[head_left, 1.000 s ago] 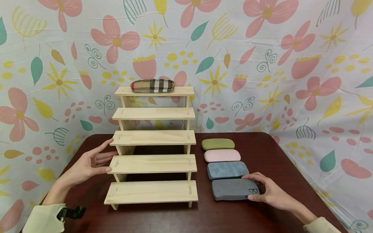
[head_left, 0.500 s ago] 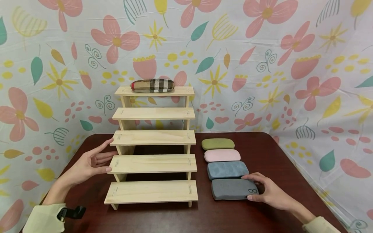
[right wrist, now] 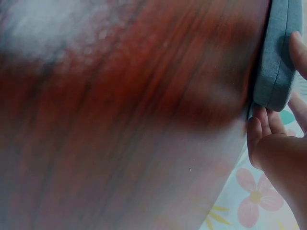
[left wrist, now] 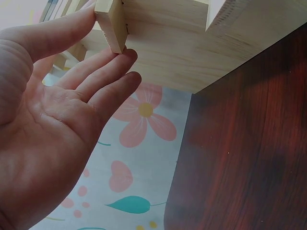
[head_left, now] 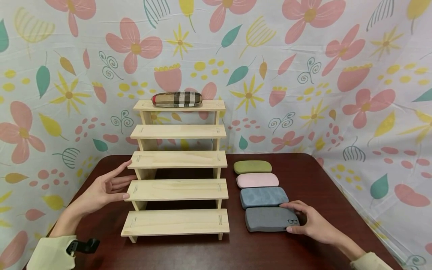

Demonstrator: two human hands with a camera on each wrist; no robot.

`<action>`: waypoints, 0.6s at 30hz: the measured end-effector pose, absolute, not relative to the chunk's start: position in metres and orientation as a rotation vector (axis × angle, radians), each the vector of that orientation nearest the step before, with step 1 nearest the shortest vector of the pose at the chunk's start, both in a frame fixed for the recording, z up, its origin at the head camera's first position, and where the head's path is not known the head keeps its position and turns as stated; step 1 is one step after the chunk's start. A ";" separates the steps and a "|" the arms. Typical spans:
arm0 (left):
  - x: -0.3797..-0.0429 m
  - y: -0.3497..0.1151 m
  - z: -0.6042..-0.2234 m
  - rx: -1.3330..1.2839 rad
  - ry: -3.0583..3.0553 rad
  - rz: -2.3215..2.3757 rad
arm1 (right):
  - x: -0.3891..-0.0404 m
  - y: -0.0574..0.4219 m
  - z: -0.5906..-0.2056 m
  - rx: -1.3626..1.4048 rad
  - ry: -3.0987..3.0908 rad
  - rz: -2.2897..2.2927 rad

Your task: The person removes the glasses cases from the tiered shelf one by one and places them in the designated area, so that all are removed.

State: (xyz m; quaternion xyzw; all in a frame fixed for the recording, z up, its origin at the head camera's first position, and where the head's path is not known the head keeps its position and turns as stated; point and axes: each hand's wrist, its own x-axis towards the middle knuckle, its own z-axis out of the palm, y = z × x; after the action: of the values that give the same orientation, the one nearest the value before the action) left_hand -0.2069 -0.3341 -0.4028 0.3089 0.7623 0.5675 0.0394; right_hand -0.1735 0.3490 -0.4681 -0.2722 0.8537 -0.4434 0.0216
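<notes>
My right hand point(head_left: 312, 221) holds the right end of a dark grey glasses case point(head_left: 270, 219), thumb on its near edge and a finger on its far edge. The case, printed with a small pair of glasses, lies on the table; its end also shows in the right wrist view, the grey glasses case point(right wrist: 276, 62). My left hand point(head_left: 98, 193) touches the left side of a light wooden stepped rack point(head_left: 179, 189), its fingers mostly straight. In the left wrist view the left hand point(left wrist: 62, 100) has its thumb and fingertips against a board's end.
Blue point(head_left: 264, 197), pink point(head_left: 257, 180) and green glasses cases point(head_left: 252, 167) lie in a column behind the grey one. A plaid case point(head_left: 177, 99) lies on the rack's top tier. The dark red table point(head_left: 202, 257) meets a flower-printed cloth point(head_left: 293, 93) behind.
The grey glasses case has shifted very slightly toward the blue one along with my right hand. My left hand and the rack have stayed put.
</notes>
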 end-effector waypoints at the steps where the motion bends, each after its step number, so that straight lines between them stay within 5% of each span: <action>1: -0.207 -0.334 -0.403 0.948 2.329 1.743 | -0.173 0.349 -0.468 -0.839 2.647 -1.373; 18: -0.206 -0.333 -0.402 0.971 2.343 1.741 | -0.172 0.349 -0.468 -0.788 2.670 -1.360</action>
State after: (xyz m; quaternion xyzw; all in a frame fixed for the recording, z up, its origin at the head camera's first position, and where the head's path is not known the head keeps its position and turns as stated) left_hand -0.2063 -0.3333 -0.4019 0.3156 0.7612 0.5656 0.0328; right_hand -0.1718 0.3493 -0.4678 -0.2543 0.8615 -0.4389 0.0216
